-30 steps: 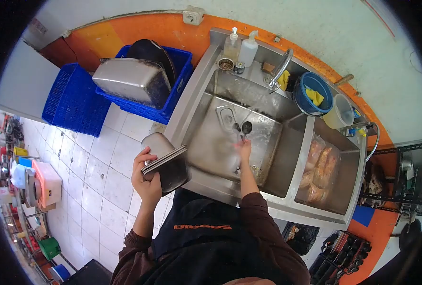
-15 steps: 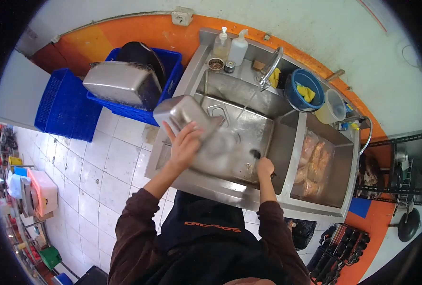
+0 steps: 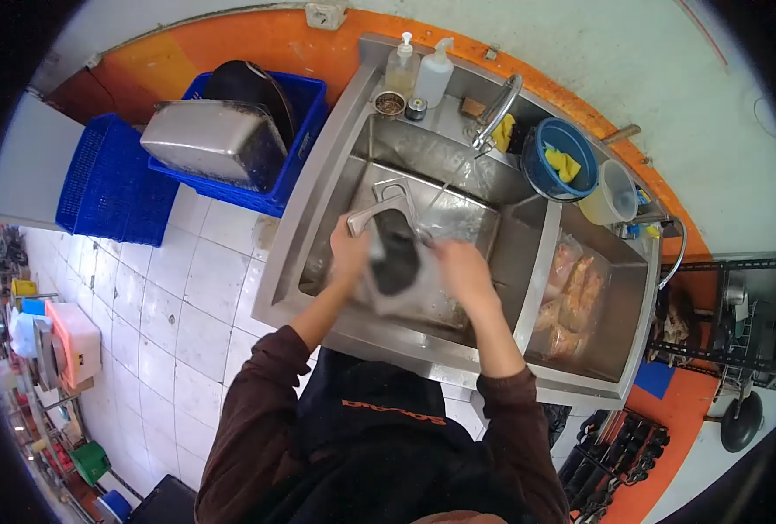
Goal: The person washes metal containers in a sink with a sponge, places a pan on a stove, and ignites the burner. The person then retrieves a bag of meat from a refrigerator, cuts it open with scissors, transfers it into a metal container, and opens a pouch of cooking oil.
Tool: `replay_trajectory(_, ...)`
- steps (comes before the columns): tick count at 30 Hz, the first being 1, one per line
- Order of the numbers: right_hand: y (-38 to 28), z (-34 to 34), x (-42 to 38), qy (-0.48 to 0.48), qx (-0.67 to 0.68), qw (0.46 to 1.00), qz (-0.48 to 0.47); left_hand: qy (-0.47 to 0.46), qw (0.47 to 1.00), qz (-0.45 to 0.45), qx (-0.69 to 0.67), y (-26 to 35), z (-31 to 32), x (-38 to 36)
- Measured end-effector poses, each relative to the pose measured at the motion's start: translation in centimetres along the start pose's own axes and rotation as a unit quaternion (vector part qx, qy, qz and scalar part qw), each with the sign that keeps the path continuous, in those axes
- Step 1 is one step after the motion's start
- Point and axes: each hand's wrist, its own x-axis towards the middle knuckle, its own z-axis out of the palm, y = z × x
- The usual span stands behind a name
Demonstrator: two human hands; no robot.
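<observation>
My left hand (image 3: 349, 253) is closed on the left rim of a deep rectangular metal pan (image 3: 381, 206), which is tilted over the left sink basin. The pan's open side faces me; its inside looks dark and is blurred by motion. My right hand (image 3: 465, 275) is at the pan's right side with its fingers curled, and what they grip is hidden and smeared. Behind the pan, a flat metal piece with a rounded rim (image 3: 398, 185) lies in the sink basin (image 3: 484, 231). A thin stream of water falls from the faucet (image 3: 500, 113) into this basin.
The right basin holds bagged raw meat (image 3: 571, 301). Along the back ledge stand pump bottles (image 3: 433, 79), a blue bucket (image 3: 552, 144) with a yellow cloth, and a clear container (image 3: 615, 188). To the left, a blue crate (image 3: 308, 148) holds a large metal pan (image 3: 204, 144).
The pan has turned from its outside showing to its open side facing me, and moved right. My right hand has moved up and left from the basin's front right to the pan.
</observation>
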Motion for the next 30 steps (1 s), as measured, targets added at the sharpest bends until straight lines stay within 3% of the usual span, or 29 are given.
replay_trajectory(1,-1.1,0.5,1.1,-0.048,-0.054,0.997,0.014,0.000,1.000,-0.003,0.002,-2.4,0.1,-0.2)
replay_trajectory(3,-2.4,2.1,1.7,-0.045,-0.027,0.995,-0.082,0.036,0.964,-0.213,-0.155,-5.5,0.0,-1.0)
replay_trajectory(5,-2.9,1.5,1.5,-0.062,-0.063,0.986,-0.139,0.066,0.940,-0.241,-0.233,-6.1,-0.6,-1.7)
replay_trajectory(7,-3.6,-2.8,1.5,-0.025,0.188,0.959,-0.212,0.082,0.895,-0.286,-0.332,-4.8,-2.1,-1.6)
replay_trajectory(8,-2.0,-3.1,2.6,-0.032,0.189,0.957,-0.216,0.093,0.880,-0.295,-0.362,-5.0,-3.2,-1.4)
replay_trajectory(9,0.3,-3.3,4.2,-0.064,0.230,0.962,-0.132,0.130,0.907,-0.308,-0.257,-8.0,-5.0,-1.1)
replay_trajectory(10,2.3,-2.8,6.1,-0.095,0.268,0.957,-0.047,0.107,0.883,-0.322,-0.324,-6.7,-6.8,-1.4)
replay_trajectory(12,8.3,5.4,10.4,-0.089,0.158,0.983,-0.039,0.164,0.885,-0.320,-0.297,0.5,-8.6,-2.0)
replay_trajectory(13,12.0,11.8,11.8,-0.158,0.108,0.981,-0.008,0.118,0.881,-0.331,-0.317,0.1,-10.9,-2.3)
replay_trajectory(14,15.4,17.9,13.0,-0.225,0.057,0.972,0.021,0.110,0.875,-0.271,-0.385,-4.5,-15.1,-3.5)
replay_trajectory(15,16.7,22.1,12.6,-0.222,-0.037,0.974,-0.027,0.134,0.898,-0.261,-0.328,0.5,-14.2,-3.6)
replay_trajectory(16,17.4,26.2,11.5,-0.215,-0.129,0.965,-0.074,0.140,0.879,-0.277,-0.361,0.8,-16.1,-4.4)
replay_trajectory(17,18.4,30.7,11.7,-0.253,-0.183,0.948,-0.061,0.191,0.882,-0.280,-0.328,2.1,-16.6,-4.9)
replay_trajectory(18,18.3,32.1,10.6,-0.181,-0.319,0.908,-0.202,0.187,0.871,-0.271,-0.364,2.1,-18.4,-6.0)
replay_trajectory(19,17.9,34.0,10.5,-0.190,-0.237,0.949,-0.088,0.210,0.868,-0.285,-0.350,4.1,-18.3,-6.3)
replay_trajectory(21,19.5,38.4,11.0,-0.015,-0.396,0.874,-0.283,0.255,0.864,-0.260,-0.348,6.7,-18.5,-7.1)
replay_trajectory(22,18.8,38.2,11.7,-0.014,-0.392,0.875,-0.285,0.234,0.880,-0.238,-0.339,6.0,-19.9,-8.2)
replay_trajectory(24,17.1,35.7,12.3,-0.222,-0.296,0.899,-0.234,0.240,0.873,-0.247,-0.345,6.2,-20.3,-8.5)
replay_trajectory(25,16.0,34.2,12.3,-0.227,-0.295,0.897,-0.236,0.244,0.866,-0.253,-0.356,6.5,-20.6,-8.9)
replay_trajectory(27,13.7,32.7,12.5,-0.118,-0.014,0.971,-0.206,0.286,0.856,-0.259,-0.343,6.8,-20.5,-9.0)
replay_trajectory(28,12.0,32.0,12.4,-0.091,0.008,0.985,-0.146,0.284,0.855,-0.258,-0.348,6.9,-20.7,-8.9)
replay_trajectory(29,10.7,31.0,12.4,-0.093,0.009,0.984,-0.149,0.278,0.855,-0.257,-0.354,6.5,-21.1,-9.0)
replay_trajectory(30,8.5,28.0,12.5,-0.087,0.066,0.993,-0.047,0.277,0.858,-0.257,-0.347,5.7,-22.0,-9.4)
